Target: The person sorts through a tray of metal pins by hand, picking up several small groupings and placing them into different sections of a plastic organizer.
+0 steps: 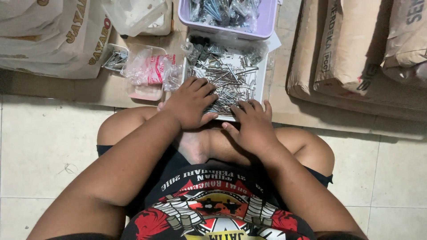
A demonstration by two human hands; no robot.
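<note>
A white tray (263,75) full of loose metal nails (227,80) lies on the floor in front of my crossed legs. My left hand (190,103) rests palm down on the near left part of the nail pile, fingers bent over the nails. At the tray's near edge, my right hand (252,124) has its fingers spread and fingertips touching the nails. Whether either hand grips nails underneath is hidden.
A lilac tray (266,18) with bagged screws sits behind the white tray. To the left lie a small clear container with a red-and-white plastic bag (151,71) and a box of nails (115,58). Paper sacks (356,49) lie right, more sacks (53,35) left.
</note>
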